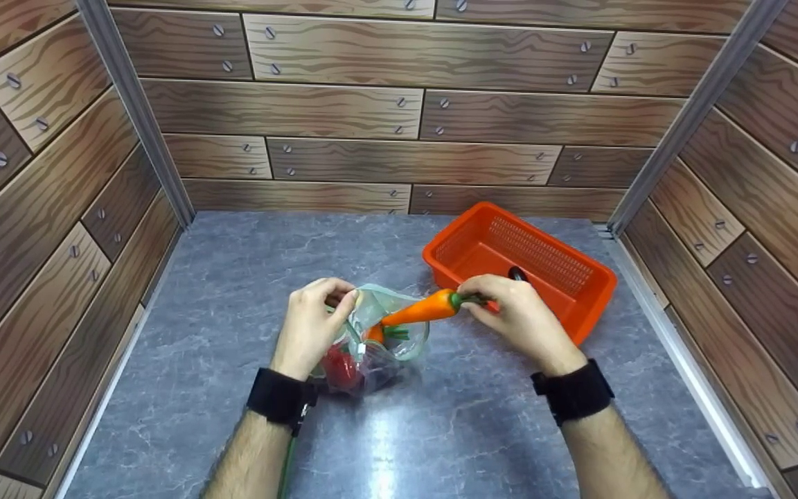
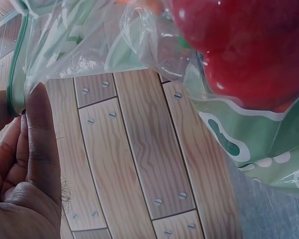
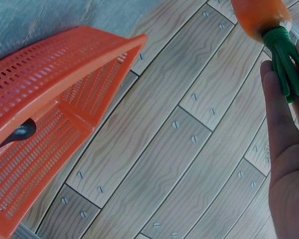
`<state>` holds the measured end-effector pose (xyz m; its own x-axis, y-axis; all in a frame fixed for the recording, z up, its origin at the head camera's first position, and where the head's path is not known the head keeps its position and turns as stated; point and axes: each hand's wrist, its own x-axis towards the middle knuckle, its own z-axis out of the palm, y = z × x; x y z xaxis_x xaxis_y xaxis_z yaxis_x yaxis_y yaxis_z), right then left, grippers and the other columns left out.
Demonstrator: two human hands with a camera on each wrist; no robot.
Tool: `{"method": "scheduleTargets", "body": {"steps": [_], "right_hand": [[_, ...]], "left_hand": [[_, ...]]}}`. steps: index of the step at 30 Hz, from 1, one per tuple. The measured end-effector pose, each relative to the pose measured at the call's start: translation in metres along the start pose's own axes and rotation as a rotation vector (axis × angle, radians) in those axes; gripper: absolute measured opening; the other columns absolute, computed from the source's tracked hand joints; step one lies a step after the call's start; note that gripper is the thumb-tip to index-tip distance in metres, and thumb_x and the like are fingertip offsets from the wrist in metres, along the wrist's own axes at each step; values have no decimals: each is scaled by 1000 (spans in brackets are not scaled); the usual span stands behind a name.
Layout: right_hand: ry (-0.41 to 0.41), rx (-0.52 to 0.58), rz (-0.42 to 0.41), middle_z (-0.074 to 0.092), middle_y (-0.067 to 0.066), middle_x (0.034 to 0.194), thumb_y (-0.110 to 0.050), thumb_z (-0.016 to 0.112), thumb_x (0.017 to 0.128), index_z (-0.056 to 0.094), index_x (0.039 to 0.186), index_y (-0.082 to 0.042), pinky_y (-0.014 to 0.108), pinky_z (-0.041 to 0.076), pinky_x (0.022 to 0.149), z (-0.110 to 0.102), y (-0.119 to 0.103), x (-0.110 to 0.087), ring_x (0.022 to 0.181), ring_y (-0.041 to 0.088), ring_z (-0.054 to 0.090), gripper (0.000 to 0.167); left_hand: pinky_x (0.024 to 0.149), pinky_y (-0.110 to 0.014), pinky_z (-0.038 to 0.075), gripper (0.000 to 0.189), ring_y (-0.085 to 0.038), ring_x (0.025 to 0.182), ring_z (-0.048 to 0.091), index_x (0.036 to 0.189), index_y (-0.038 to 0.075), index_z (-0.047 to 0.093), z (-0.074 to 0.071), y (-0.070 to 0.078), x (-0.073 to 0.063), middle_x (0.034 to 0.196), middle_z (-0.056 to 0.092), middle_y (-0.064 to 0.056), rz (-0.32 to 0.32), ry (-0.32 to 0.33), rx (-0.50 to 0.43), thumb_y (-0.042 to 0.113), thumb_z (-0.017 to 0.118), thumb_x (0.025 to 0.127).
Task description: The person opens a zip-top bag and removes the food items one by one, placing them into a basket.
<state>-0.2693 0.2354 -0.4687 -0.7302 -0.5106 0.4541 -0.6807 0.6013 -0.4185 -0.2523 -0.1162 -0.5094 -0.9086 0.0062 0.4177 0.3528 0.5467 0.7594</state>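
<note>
Nearest are the person's bare forearms (image 1: 610, 450), each banded at the wrist by a black strap (image 1: 575, 391). The left hand (image 1: 310, 322) has its grip drawn to a pinch on the rim of a clear plastic bag (image 1: 378, 366) with green edging, which rests on the grey marbled counter (image 1: 233, 256). Inside the bag lie a red pepper (image 1: 341, 367) and a second carrot (image 1: 374, 333). The right hand (image 1: 510, 312) likewise keeps its grip pinched, fingers and thumb on the green stalk of an orange carrot (image 1: 421, 308); this carrot slants down leftward, its tip at the bag's mouth, though whether it touches anything there I cannot tell. Behind the right hand stands an orange-red basket (image 1: 596, 277) holding a dark, glossy object (image 1: 517, 273), mostly hidden.
</note>
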Motion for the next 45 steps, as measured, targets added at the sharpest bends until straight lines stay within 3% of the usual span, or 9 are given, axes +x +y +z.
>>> {"method": "scheduleTargets", "body": {"steps": [5, 9, 13, 17, 23, 31, 45], "right_hand": [[50, -1, 2, 89, 1, 119, -6, 95, 99, 87, 120, -11, 32, 71, 98, -7, 4, -3, 111, 19, 85, 23], [71, 22, 43, 89, 0, 119, -5, 94, 99, 87, 119, -12, 20, 67, 97, -14, 7, -6, 109, 18, 84, 23], [82, 42, 76, 88, 2, 120, 0, 92, 99, 86, 120, -10, 17, 67, 95, -19, 10, -9, 109, 19, 85, 24], [105, 39, 76, 89, 4, 120, 1, 91, 99, 86, 121, -8, 13, 65, 92, -24, 13, -11, 107, 20, 85, 24], [165, 8, 68, 89, 7, 119, 2, 93, 97, 87, 120, -6, 3, 58, 94, -34, 17, -15, 105, 19, 83, 25], [221, -3, 66, 89, 9, 118, 3, 95, 94, 86, 120, -3, 5, 60, 97, -46, 27, -21, 107, 17, 84, 28], [313, -12, 152, 89, 18, 118, 11, 91, 95, 86, 121, 2, 0, 56, 95, -65, 45, -33, 107, -18, 69, 28]], "left_hand": [[86, -42, 70, 7, -15, 89, 78, 110, 11, 89, 0, 0, 0, 101, 86, -4, -1, 3, -1, 17, 84, 110], [86, -43, 71, 7, -16, 88, 78, 110, 11, 89, 0, 1, 1, 100, 86, -3, -2, 7, 1, 17, 85, 110], [85, -38, 69, 7, -15, 87, 78, 109, 11, 89, 0, 0, 0, 99, 86, -2, -9, 10, 7, 17, 85, 109], [84, -32, 67, 8, -15, 88, 79, 110, 10, 89, 0, 0, 0, 100, 86, -3, -10, 12, 6, 17, 86, 109], [84, -33, 68, 8, -16, 88, 79, 111, 11, 89, -1, -2, 0, 101, 87, -3, -7, 19, 13, 17, 85, 110], [83, -29, 66, 8, -15, 88, 79, 111, 10, 88, -1, -3, -1, 101, 87, -3, -12, 17, 22, 17, 85, 110], [83, -29, 66, 9, -16, 89, 79, 112, 10, 88, -3, -5, -2, 101, 87, -4, -22, 19, 20, 16, 83, 111]]}}
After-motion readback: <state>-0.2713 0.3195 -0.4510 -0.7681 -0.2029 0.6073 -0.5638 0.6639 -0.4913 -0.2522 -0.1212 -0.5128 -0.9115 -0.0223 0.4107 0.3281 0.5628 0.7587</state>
